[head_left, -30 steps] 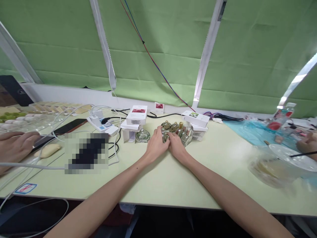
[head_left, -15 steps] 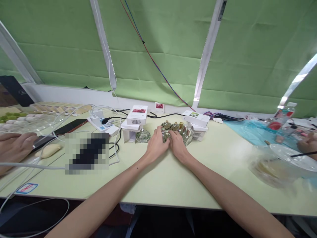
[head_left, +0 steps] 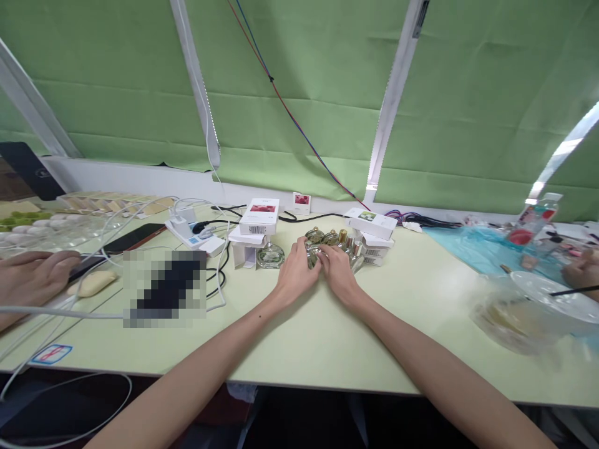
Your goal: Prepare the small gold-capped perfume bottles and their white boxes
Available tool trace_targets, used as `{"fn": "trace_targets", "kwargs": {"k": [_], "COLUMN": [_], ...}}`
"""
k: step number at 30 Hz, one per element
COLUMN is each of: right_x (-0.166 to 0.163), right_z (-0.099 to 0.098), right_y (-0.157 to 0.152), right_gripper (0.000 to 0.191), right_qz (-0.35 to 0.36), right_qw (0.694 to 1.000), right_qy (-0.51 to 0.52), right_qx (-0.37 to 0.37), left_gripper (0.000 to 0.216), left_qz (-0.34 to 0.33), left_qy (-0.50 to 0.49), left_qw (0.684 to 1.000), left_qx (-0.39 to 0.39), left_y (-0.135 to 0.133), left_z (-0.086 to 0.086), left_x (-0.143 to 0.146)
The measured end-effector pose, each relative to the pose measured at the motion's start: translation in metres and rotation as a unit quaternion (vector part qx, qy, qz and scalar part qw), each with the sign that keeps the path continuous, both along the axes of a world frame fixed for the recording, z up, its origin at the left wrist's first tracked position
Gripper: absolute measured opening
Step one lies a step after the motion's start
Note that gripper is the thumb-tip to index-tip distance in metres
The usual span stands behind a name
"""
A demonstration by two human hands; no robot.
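At the middle of the table, my left hand (head_left: 297,274) has its fingers curled around the left side of a small glass perfume bottle (head_left: 312,254). From the other side my right hand (head_left: 339,273) closes on the same bottle, its fingertips near the bottle's top. Much of this bottle is hidden by the hands. Just beyond stand several more glass perfume bottles (head_left: 330,237), some with gold caps (head_left: 343,236). Left of my left hand, another round glass bottle (head_left: 270,255) stands beside an open white carton (head_left: 244,251).
White boxes with pink (head_left: 260,215) and green (head_left: 372,222) pictures lie stacked either side. A power strip (head_left: 199,240), cables and a blurred-out dark object (head_left: 163,290) are at left. Another person's hand (head_left: 32,280) rests there. A bagged bowl (head_left: 515,312) stands at right.
My right hand's fingers shift slightly over the bottle; my left hand stays almost still. The other person's hand at left moves a little to the right.
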State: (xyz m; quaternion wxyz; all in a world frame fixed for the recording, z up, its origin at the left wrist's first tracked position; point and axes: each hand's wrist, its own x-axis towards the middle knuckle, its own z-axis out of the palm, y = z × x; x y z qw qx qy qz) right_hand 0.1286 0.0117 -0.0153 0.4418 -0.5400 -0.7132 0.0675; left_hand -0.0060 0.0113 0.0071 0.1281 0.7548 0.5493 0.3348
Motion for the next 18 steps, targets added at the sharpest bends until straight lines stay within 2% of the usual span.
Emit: {"fn": "trace_targets", "kwargs": {"k": [5,18], "right_x": [-0.0020,-0.0062], "right_z": [0.0039,0.0062], "right_y": [0.0007,-0.0042], "right_gripper": [0.028,0.032], "right_qz": [-0.016,-0.026], "right_qw": [0.997,0.979], "right_qy": [0.055,0.163], "right_qx": [0.052,0.117], "left_gripper": [0.057,0.055], "left_qz": [0.001,-0.027], "left_qy": [-0.001,0.005], "left_qw": [1.000,1.000], "left_qx": [0.003,0.006], "left_y": [0.0007,-0.0022], "left_z": [-0.0006,0.0008], "left_x": [-0.0001,0.0011]}}
